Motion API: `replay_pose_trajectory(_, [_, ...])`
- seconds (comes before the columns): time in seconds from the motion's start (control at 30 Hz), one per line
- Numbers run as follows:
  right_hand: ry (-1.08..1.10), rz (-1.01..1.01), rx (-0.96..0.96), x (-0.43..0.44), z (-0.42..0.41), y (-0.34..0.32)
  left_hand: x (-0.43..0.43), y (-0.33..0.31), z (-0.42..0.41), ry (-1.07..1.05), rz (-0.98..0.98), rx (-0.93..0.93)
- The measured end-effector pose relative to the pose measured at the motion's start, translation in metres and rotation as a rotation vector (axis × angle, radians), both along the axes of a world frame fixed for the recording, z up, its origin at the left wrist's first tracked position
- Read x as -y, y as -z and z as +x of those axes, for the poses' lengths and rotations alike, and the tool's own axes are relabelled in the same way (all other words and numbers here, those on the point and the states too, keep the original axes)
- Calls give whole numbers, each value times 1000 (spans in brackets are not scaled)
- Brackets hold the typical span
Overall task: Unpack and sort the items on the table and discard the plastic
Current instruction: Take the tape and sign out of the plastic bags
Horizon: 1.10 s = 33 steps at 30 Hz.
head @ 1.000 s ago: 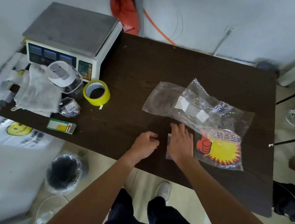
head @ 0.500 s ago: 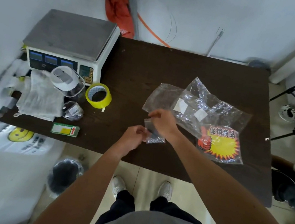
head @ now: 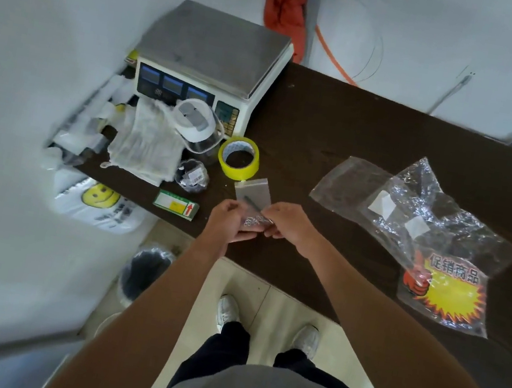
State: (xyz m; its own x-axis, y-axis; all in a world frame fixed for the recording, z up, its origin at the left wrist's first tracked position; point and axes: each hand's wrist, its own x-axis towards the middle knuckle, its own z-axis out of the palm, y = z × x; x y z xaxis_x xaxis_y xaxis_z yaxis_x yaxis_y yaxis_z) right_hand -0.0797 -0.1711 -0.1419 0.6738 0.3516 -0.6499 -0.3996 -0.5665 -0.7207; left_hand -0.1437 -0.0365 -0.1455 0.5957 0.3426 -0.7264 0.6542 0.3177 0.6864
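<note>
Seen from the head camera, a small clear bag (head: 253, 193) is held just above the near edge of the tabletop (head: 360, 126), close to the tape roll (head: 239, 158). The left hand (head: 230, 220) and right hand (head: 287, 222) both have their fingers curled, pinching its lower part, where small metal bits seem bunched. The bag is probably light, limp and slick, and best taken by its top seal.
</note>
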Motion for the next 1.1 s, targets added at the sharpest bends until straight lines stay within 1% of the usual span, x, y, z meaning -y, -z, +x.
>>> replay_pose_trajectory(0.17, [14, -31, 28, -28, 5, 9, -23, 2, -5, -36, -56, -1])
replay_pose_trajectory(0.27, [72, 9, -26, -40, 8, 11, -36, 4, -4, -9, -44, 1])
replay_pose_trajectory(0.43, [327, 121, -90, -50, 19, 17, -55, 5, 3, 94, -77, 12])
replay_pose_trajectory(0.5, [361, 129, -103, -51, 23, 21, -62, 5, 7, 72, -101, 16])
replay_pose_trajectory(0.6, [407, 129, -140, -54, 24, 26, -68, 10, 16, -21, -114, -12])
replay_pose_trajectory(0.7, [411, 121, -221, -56, 22, 30, -64, 15, 21, -64, -39, -40])
replay_pose_trajectory(0.77, [392, 70, -255, -58, 20, 35, -59, 17, 23, -55, 27, -32])
replay_pose_trajectory(0.93, [294, -71, -140, -56, 19, 43, -53, 14, 22, 103, 296, 0])
replay_pose_trajectory(1.03, [218, -122, -78, -55, 19, 41, -52, 9, 18, 184, 369, 11])
replay_pose_trajectory(1.1, [181, -115, -71, -54, 18, 39, -50, 6, 17, 223, 419, 6])
